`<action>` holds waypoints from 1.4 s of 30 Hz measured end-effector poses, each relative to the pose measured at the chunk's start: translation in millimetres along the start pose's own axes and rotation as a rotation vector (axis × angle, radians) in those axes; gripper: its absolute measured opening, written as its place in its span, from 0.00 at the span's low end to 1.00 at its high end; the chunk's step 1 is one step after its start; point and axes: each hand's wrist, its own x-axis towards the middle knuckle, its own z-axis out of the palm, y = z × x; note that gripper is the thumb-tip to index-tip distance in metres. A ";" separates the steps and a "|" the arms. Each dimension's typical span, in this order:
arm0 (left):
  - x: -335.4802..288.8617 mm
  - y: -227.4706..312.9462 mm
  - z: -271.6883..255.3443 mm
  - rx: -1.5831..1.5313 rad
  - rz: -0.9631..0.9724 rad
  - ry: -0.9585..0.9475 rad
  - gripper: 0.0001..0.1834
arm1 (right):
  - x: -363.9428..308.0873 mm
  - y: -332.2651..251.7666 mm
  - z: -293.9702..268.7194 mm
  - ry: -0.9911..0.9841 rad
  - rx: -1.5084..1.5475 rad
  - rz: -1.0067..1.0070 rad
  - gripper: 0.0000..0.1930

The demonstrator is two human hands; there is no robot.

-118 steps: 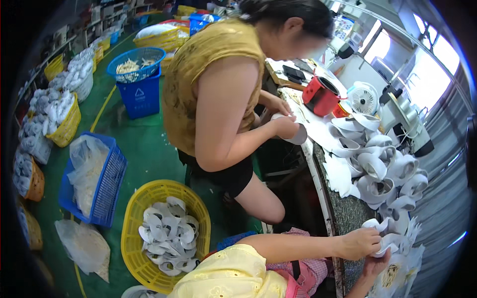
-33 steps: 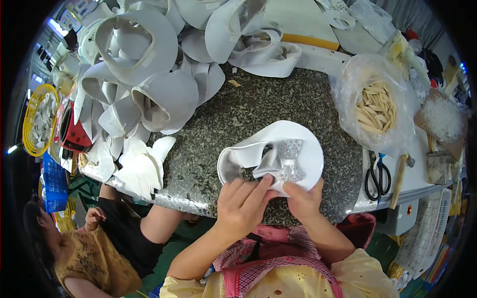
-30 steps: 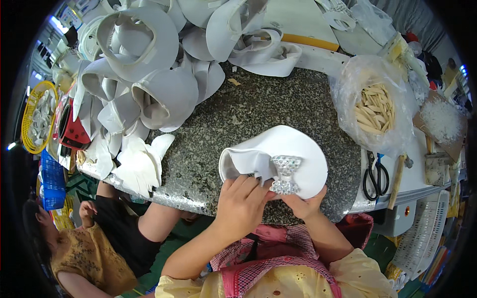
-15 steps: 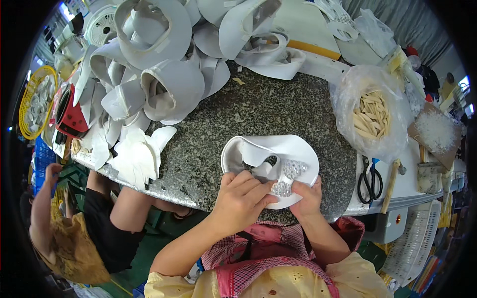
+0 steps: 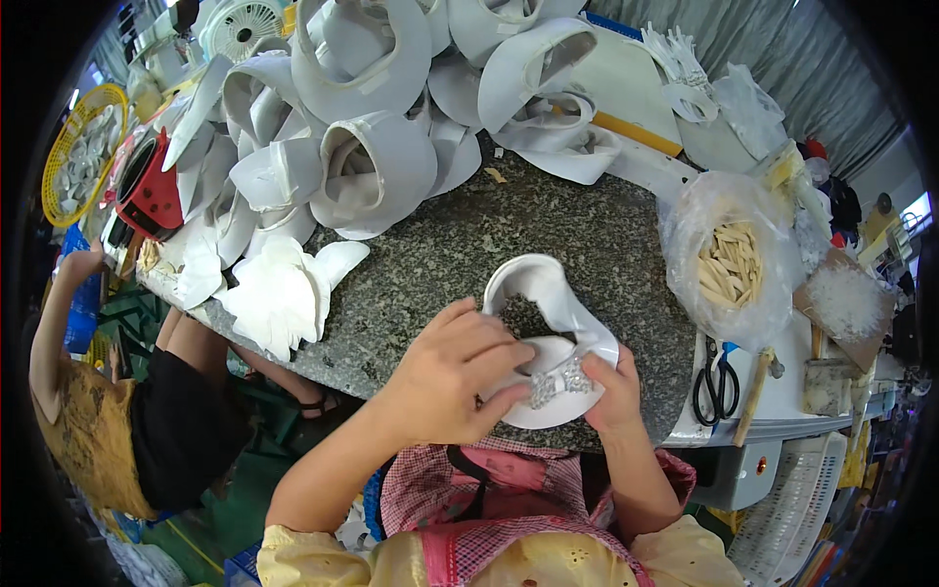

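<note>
A white, smooth curved piece (image 5: 536, 415), a looped band with an opening and a cluster of clear rhinestones (image 5: 559, 385) on its front, is tilted above the near edge of the table. My right hand (image 5: 614, 396) grips its right side, thumb on top beside the rhinestones. At its left side my left hand (image 5: 460, 372) has bent fingers, the index and thumb tips on either side of the piece's left part. The undersides of my fingers are hidden. I cannot make out what the piece is part of.
Similar white pieces (image 5: 377, 176) are heaped at the back left, with flat white cutouts (image 5: 279, 293) nearer. On the right stand a plastic bag of wooden sticks (image 5: 729, 264), black-handled scissors (image 5: 716, 389) and a wooden-handled tool (image 5: 753, 399). Another person (image 5: 93, 421) is at the left.
The white piece has turned, its looped band now pointing up and away, and come slightly nearer. My left hand has shifted left, and its fingers have lifted off the rhinestones. My right hand keeps its grip.
</note>
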 end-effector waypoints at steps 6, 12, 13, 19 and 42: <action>-5.7 -11.7 20.7 -0.042 -0.315 -0.046 0.12 | 1.5 19.0 -1.7 -0.128 0.061 -0.055 0.16; -10.4 -11.0 20.2 -0.052 -0.284 0.140 0.04 | -0.5 20.5 1.8 -0.026 0.044 -0.048 0.22; -14.1 -11.9 26.4 -0.051 -0.286 0.139 0.04 | -1.6 20.5 6.7 -0.055 0.049 -0.130 0.22; -21.6 -16.9 36.8 -0.100 -0.274 0.762 0.06 | -1.9 22.5 4.2 -0.012 -0.028 -0.244 0.20; -13.3 -8.7 24.6 -0.154 -0.091 -0.073 0.16 | -5.2 2.3 17.8 -0.007 0.010 0.006 0.24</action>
